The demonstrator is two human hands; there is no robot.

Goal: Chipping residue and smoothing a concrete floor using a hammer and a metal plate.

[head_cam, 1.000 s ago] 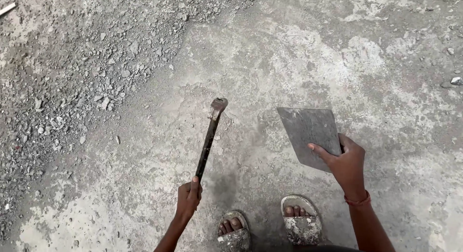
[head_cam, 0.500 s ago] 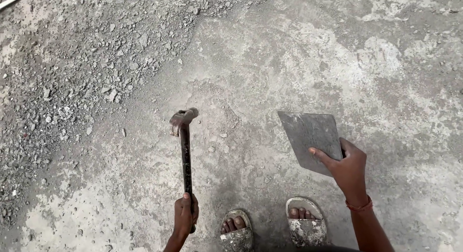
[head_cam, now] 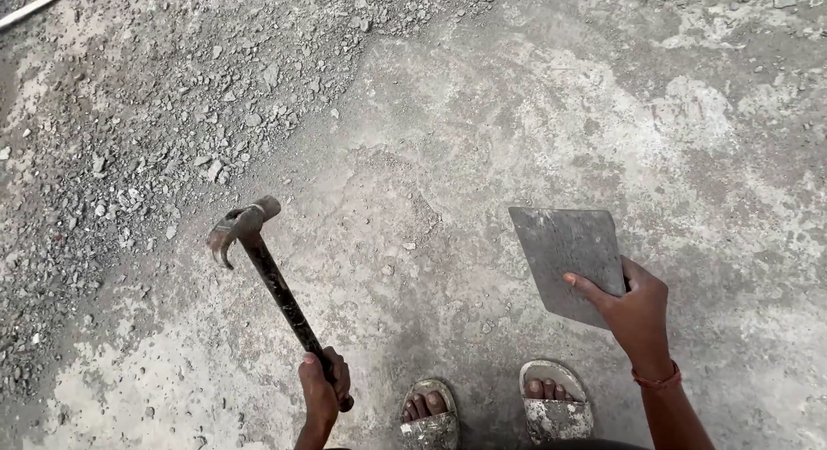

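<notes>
Seen from above, looking down at a rough concrete floor (head_cam: 482,157), pale and patchy.

Left hand (head_cam: 322,391) at about 7 o'clock in the view, fingers wrapped tight around the lower end of a claw hammer (head_cam: 274,282). Dark handle slanting up toward 11 o'clock from the fist, with the worn metal head at the top, claw curving down to the left. Whether the head touches the floor or hangs just above it cannot be told.

Right hand (head_cam: 633,310) at about 4 o'clock, closed on the lower right corner of a flat grey metal plate (head_cam: 564,256), thumb lying across its face, the other fingers hidden behind. Plate roughly four-sided, tilted, upper edge toward 12 o'clock, held above the floor. Red band (head_cam: 658,380) around the right wrist.

Hammer and plate well apart, bare concrete between them.

At 6 o'clock, two feet in dusty sandals (head_cam: 495,411), toes pointing up the view, standing between the two forearms.

Loose grey gravel (head_cam: 146,123) spread over the upper left, from 9 to 12 o'clock, thinning out near the hammer head. Thin pale rod (head_cam: 34,6) lying at the far top left corner, partly cut off by the edge.
</notes>
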